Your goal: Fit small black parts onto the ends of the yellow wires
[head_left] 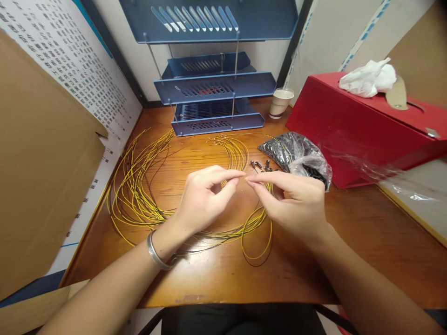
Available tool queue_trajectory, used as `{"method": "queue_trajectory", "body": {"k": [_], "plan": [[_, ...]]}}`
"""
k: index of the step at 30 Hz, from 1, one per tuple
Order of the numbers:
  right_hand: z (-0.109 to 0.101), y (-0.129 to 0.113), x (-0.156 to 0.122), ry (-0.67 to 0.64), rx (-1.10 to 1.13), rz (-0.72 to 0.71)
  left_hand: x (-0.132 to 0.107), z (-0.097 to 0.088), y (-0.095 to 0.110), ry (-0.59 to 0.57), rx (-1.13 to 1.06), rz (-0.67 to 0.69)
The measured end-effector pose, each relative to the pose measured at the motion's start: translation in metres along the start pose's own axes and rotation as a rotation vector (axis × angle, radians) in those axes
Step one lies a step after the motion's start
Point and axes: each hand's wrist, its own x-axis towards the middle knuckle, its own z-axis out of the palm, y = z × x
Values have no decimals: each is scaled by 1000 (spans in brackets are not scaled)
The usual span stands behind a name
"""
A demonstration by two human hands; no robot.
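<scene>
My left hand (206, 197) is closed in a pinch, thumb against forefinger, over the middle of the table. Facing it, my right hand (296, 197) is pinched as well, and the fingertips of both almost meet. Whatever lies between the tips is too small to make out. Below and around my hands runs a loose bundle of thin yellow and black wires (131, 197), coiled widely at the left and looping to the right. Several small black connectors (259, 165) on wire ends lie just behind my right fingers. Part of the wires is hidden behind my hands.
A clear plastic bag (293, 151) of black parts lies behind my right hand. Blue tiered trays (216, 88) and a paper cup (281, 103) stand at the back. A red box (349, 125) with a crumpled tissue is at right, cardboard (42, 153) at left.
</scene>
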Motion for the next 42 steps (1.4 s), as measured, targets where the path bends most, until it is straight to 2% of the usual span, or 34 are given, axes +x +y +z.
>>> {"method": "queue_trajectory", "body": {"k": [4, 9, 15, 17, 19, 23, 26, 29, 31, 37, 42], "plan": [[1, 2, 1, 19, -42, -32, 0, 1, 4, -42, -36, -37], [2, 2, 0, -6, -30, -53, -3, 3, 6, 7, -7, 34], [3, 0, -2, -76, 30, 74, -2, 2, 0, 45, 114, 102], [3, 1, -1, -125, 67, 190, -2, 1, -1, 56, 165, 115], [4, 3, 0, -180, 191, 387, -1, 1, -2, 65, 213, 121], [2, 7, 6, -263, 672, 802, -2, 2, -5, 64, 263, 126], [0, 6, 10, -268, 916, 984, -2, 2, -7, 63, 250, 149], [-1, 4, 11, -281, 1045, 1116, -2, 2, -6, 75, 250, 171], [-2, 4, 10, -289, 1030, 1116, -2, 2, -5, 77, 257, 176], [-4, 3, 11, -283, 666, 786, -4, 3, -6, 77, 235, 219], [-5, 0, 13, -233, 604, 724, -3, 2, -4, 93, 228, 232]]}}
